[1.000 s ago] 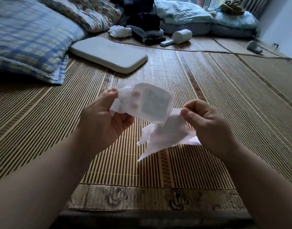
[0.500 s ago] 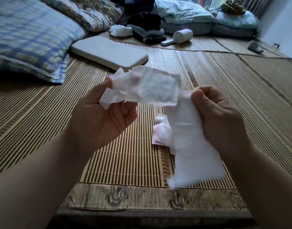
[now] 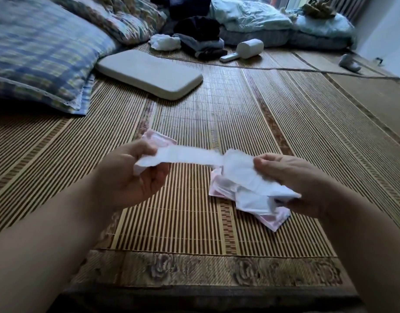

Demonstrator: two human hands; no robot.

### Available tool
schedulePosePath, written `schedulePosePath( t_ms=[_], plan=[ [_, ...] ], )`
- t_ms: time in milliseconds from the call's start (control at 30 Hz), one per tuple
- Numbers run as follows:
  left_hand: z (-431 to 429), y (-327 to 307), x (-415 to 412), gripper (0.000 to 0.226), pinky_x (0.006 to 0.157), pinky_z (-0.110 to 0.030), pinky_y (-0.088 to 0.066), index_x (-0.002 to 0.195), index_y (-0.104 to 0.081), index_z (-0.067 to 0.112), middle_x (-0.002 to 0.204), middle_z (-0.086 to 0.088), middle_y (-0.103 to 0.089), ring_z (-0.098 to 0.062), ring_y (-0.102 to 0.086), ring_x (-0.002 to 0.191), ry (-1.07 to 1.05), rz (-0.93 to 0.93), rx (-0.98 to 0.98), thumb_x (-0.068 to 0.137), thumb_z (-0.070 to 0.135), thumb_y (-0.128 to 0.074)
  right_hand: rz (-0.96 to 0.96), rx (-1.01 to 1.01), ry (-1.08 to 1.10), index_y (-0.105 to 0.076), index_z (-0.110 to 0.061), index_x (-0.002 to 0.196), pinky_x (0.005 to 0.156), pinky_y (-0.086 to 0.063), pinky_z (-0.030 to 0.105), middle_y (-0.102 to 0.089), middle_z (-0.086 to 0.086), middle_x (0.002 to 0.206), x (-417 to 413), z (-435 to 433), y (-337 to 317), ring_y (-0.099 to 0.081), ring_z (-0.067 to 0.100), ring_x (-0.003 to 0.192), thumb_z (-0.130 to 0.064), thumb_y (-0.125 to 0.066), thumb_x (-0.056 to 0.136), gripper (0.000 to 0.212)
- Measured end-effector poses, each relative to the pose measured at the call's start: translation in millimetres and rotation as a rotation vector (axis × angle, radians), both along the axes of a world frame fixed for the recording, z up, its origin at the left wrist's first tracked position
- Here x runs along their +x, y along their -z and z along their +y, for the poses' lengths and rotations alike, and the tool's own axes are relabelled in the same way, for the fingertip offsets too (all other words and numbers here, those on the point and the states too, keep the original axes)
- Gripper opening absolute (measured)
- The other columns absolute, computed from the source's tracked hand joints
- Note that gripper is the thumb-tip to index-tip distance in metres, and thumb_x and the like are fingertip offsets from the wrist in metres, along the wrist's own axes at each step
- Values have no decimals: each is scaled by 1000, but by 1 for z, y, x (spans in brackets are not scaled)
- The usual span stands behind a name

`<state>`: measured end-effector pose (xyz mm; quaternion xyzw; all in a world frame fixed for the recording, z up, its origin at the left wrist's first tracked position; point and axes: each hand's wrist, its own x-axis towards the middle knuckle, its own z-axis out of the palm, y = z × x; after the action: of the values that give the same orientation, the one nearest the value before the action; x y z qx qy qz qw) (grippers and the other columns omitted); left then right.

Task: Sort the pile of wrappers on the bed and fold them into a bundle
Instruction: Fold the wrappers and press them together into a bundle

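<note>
A long white wrapper strip (image 3: 190,155) is stretched level between both hands above the bamboo mat (image 3: 194,114). My left hand (image 3: 131,175) pinches its left end together with a pink-edged wrapper (image 3: 159,138) that sticks out behind the fingers. My right hand (image 3: 291,177) grips the strip's wider, crumpled right end. Under the right hand a small pile of white and pink wrappers (image 3: 251,199) lies on the mat; whether the held strip touches the pile I cannot tell.
A flat grey pad (image 3: 149,73) lies farther back on the mat. A blue plaid pillow (image 3: 36,55) is at the left. Dark clothes (image 3: 199,37), a white crumpled cloth (image 3: 165,41), a white handheld device (image 3: 246,49) and pale blue bedding (image 3: 251,19) lie at the back.
Both hands have dropped lower and spread apart. The white strip that hung down from the right hand is now pulled out level between the hands. The pile on the mat shows more.
</note>
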<state>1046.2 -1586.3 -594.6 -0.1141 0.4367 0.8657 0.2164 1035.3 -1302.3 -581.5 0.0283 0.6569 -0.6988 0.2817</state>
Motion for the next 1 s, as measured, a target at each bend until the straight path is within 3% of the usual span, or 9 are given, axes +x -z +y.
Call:
schedulePosePath(
  t_ms=[100,233,367,533,667,767,833,900,1000],
  plan=[
    [-9,7,2,27,43,-15,-45,92,-56,3,66,-11,-64,-11,-57,47,51,-74,-129,67,3,-46,-24,153,-51,-62,-5,102,41,-53,28,-73,13,72,-3,21,-1,-68,24,54,-16,-73,66,40],
    [-16,15,6,26,50,-26,-51,87,-50,8,87,-14,-60,-20,-59,67,186,-98,-287,64,-3,-54,-41,313,-68,-67,-5,102,54,-59,38,-73,20,91,-8,55,-1,-70,32,71,-5,-78,58,46],
    [-22,24,7,49,64,-38,-50,114,-54,11,112,-25,-59,-30,-60,83,253,-132,-538,69,-10,-58,-43,472,44,-71,-6,91,48,-55,32,-67,22,98,-7,67,3,-70,27,67,-8,-77,54,38],
    [-24,23,9,34,40,-25,-49,103,-62,10,83,-16,-73,-18,-68,58,279,-119,-747,72,-1,-70,-32,610,188,-69,-3,90,47,-54,30,-72,20,85,-7,68,10,-71,29,66,-16,-78,56,38],
    [-26,24,11,19,55,-30,-54,94,-69,-1,95,-20,-72,-25,-68,75,224,-91,-853,77,9,-70,2,677,267,-69,-2,88,59,-58,40,-71,21,84,-6,70,11,-68,35,75,-11,-76,68,23],
    [-26,25,13,12,54,-30,-55,86,-71,2,90,-19,-72,-25,-69,73,158,-35,-965,81,13,-68,39,684,274,-67,-1,87,72,-56,48,-70,22,86,-5,65,6,-68,39,79,-15,-76,69,24],
    [-27,26,13,10,54,-30,-54,83,-71,6,82,-15,-72,-25,-68,72,123,11,-1048,83,13,-66,57,640,257,-67,-1,90,67,-59,47,-69,20,86,-4,60,1,-69,36,79,-19,-77,65,32],
    [-28,27,12,14,52,-29,-52,81,-72,11,72,-10,-73,-22,-69,66,110,62,-1131,86,14,-60,72,554,237,-67,-1,91,52,-57,35,-68,16,85,-4,52,-5,-69,29,73,-24,-77,59,41],
    [-29,28,13,23,56,-32,-54,76,-73,14,65,-6,-74,-22,-70,63,114,98,-1203,87,16,-53,99,421,193,-68,0,89,48,-54,29,-70,13,75,-4,34,-11,-69,23,64,-24,-76,57,41]
  ],
)
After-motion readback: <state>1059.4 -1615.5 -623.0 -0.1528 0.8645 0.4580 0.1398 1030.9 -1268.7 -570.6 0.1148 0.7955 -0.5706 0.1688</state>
